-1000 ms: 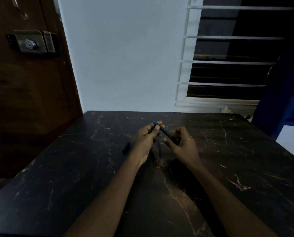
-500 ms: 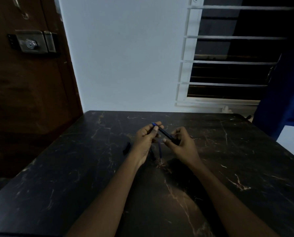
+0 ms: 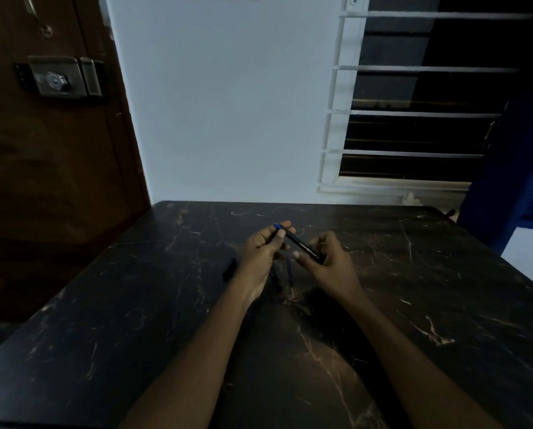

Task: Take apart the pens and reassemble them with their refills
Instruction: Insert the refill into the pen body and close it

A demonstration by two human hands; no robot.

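Little has moved since earlier: pen (image 3: 299,244) tilts a touch flatter, both hands still clamped on it above table (image 3: 445,289). Left hand (image 3: 263,252) pinches blue tip end at 10 o'clock, right hand (image 3: 328,258) grips barrel at 4. Refill (image 3: 290,272) lies below at 6; cap (image 3: 229,268) well off at 9

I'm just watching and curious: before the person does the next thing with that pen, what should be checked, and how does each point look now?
1. Both ends of the black pen held, left hand and right hand: ok.
2. Blue tip end pinched by left fingers: ok.
3. Loose blue refill lying on the table between the hands: ok.
4. Small black part on the table left of the hands: ok.
5. Refill already inside the held pen: cannot tell.
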